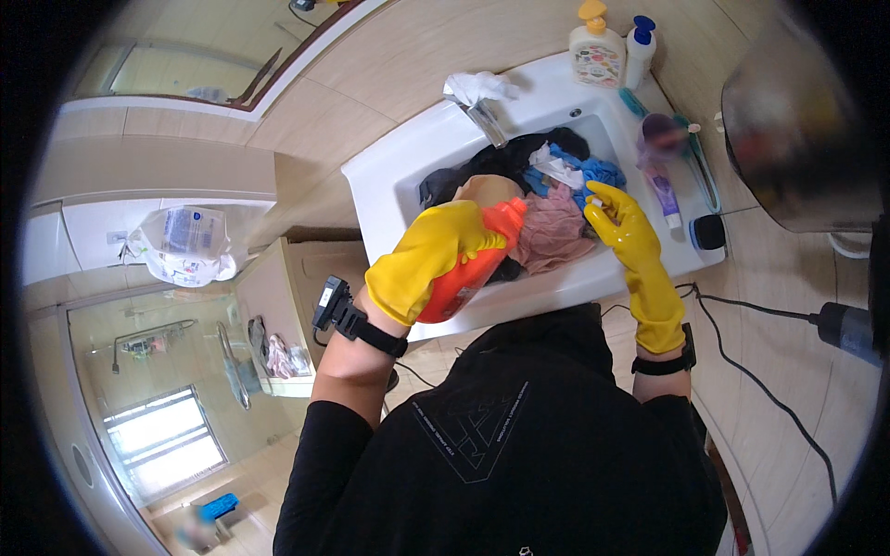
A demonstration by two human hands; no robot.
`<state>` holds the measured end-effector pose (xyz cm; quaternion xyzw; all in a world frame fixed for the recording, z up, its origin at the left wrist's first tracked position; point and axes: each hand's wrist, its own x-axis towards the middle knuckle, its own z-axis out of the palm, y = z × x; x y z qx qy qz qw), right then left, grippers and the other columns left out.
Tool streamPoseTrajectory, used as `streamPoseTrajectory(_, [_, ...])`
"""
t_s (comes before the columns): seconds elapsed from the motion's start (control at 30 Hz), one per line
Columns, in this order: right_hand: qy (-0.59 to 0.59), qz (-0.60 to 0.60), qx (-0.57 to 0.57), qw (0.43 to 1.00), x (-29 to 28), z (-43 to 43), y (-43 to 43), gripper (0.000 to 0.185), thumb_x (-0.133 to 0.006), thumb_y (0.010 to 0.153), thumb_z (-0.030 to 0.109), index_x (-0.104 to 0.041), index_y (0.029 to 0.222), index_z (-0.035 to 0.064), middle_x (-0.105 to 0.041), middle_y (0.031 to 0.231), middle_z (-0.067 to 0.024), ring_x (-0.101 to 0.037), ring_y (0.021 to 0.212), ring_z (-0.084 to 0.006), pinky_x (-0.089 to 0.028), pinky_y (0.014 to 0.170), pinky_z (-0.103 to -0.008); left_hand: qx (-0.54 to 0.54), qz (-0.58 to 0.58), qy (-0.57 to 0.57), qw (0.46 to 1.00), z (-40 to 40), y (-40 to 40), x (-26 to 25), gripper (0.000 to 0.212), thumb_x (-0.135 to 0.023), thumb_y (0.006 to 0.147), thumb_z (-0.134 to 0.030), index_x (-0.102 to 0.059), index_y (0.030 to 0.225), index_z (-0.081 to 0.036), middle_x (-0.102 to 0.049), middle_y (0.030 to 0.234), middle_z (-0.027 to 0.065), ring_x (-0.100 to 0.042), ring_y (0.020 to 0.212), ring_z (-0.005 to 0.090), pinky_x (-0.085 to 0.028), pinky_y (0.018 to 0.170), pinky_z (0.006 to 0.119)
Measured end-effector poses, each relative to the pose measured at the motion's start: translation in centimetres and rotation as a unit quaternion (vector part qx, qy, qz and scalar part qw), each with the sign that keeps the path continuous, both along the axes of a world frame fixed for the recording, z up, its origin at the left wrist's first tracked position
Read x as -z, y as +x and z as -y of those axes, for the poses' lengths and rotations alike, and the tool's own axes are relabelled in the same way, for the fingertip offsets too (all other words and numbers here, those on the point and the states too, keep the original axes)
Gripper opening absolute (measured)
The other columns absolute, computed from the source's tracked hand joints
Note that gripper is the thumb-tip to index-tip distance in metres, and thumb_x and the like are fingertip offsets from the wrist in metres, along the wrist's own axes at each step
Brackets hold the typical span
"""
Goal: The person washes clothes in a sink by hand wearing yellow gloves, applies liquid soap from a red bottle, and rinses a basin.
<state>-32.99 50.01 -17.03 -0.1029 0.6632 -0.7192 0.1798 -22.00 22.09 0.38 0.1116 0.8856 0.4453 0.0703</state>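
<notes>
My left hand [452,236], in a yellow rubber glove, grips an orange-red plastic bottle [467,281] by its side. The bottle leans over the sink's front edge, its neck pointing up and to the right with no cap visible on it. My right hand [615,212], gloved the same way, is raised over the basin's right side, thumb and forefinger pinching a small white object, partly hidden. Below both hands, a white washbasin [379,170] holds a heap of clothes: a pink cloth [553,236], a blue cloth [603,172], a white piece [556,167] and dark fabric [511,156].
A chrome faucet [489,124] with white tissue [480,87] on it rises at the basin's back. Two pump bottles [596,59] stand at the far corner. A purple tube [664,191] and a black brush [708,232] lie on the right rim. Black cables [758,396] run at right.
</notes>
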Motion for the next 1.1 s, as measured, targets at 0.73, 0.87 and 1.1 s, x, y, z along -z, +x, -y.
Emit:
streamPoseTrajectory(0.73, [-0.006,0.030,-0.022,0.999,-1.8,0.4,0.8,0.040,-0.068,0.089,0.012,-0.058,0.127,0.0053,-0.060,0.091,0.0009,-0.055,0.073,-0.0059,-0.043,0.063,-0.0203,0.062,-0.197,-0.217,0.954,1.4,0.0,-2.6,0.031,-0.073,0.067,-0.011,-0.067,0.096,-0.005,-0.065,0.090,0.0168,-0.062,0.081,0.0404,-0.049,0.070,0.044])
streamPoseTrajectory(0.87, [0.042,0.029,-0.044,0.998,-2.0,1.1,0.6,0.045,-0.068,0.089,0.008,-0.055,0.132,0.0069,-0.059,0.098,0.0006,-0.053,0.076,-0.0044,-0.042,0.065,-0.0180,0.008,-0.163,-0.184,0.969,1.1,1.0,-3.2,0.023,-0.068,0.076,-0.013,-0.067,0.098,-0.004,-0.065,0.090,0.0167,-0.061,0.082,0.0403,-0.049,0.071,0.043])
streamPoseTrajectory(1.1, [0.046,0.003,-0.043,0.998,-1.5,2.6,0.7,0.046,-0.067,0.089,0.009,-0.054,0.133,0.0077,-0.059,0.097,-0.0016,-0.055,0.071,-0.0058,-0.043,0.063,-0.0187,-0.056,-0.194,-0.173,0.964,1.3,2.5,-1.4,0.017,-0.073,0.069,-0.009,-0.065,0.083,-0.007,-0.060,0.078,0.0161,-0.058,0.075,0.0404,-0.045,0.063,0.043])
